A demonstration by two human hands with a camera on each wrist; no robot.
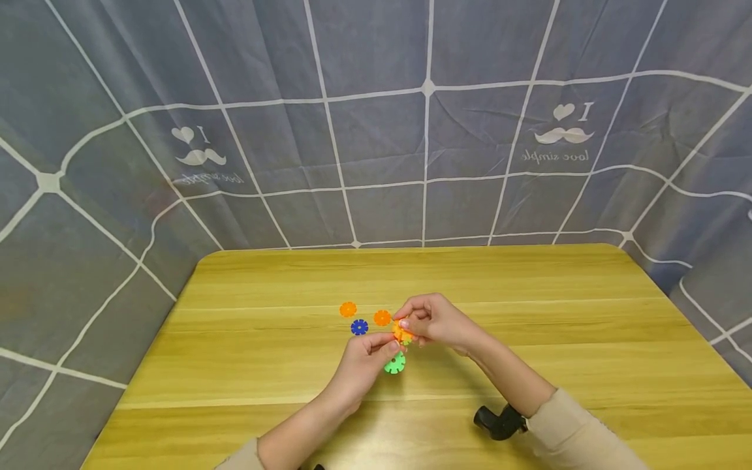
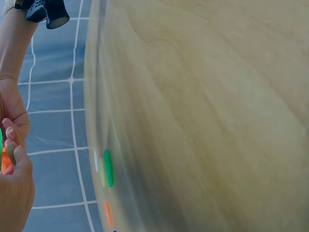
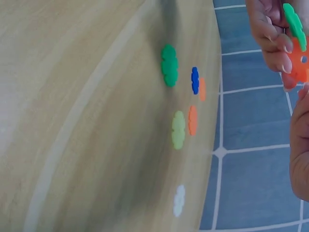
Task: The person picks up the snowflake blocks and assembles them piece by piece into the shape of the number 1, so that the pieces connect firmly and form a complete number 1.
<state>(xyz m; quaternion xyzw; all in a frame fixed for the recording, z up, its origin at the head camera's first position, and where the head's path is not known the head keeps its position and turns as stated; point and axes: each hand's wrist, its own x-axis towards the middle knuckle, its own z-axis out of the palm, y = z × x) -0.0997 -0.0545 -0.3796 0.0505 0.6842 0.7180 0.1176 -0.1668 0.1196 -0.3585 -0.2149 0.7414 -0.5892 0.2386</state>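
Observation:
Both hands meet over the table and share an orange notched plastic disc [image 1: 402, 331]. My left hand [image 1: 365, 360] pinches its lower left side between thumb and fingers. From the upper right, my right hand [image 1: 433, 320] grips it, thumb on its face. In the right wrist view a green notched disc [image 3: 295, 26] stands edge-on against the held orange disc [image 3: 300, 60], at an angle to it. The left wrist view catches only slivers of these pieces, largely covered by fingers.
Loose notched discs lie on the wooden table [image 1: 264, 365]: a blue one [image 1: 360, 327], two orange ones [image 1: 348, 309], a green one [image 1: 394, 363], a light green one [image 3: 178, 130] and a white one [image 3: 179, 200]. A black device [image 1: 499, 422] sits at the right wrist. Behind hangs a grey curtain [image 1: 382, 143].

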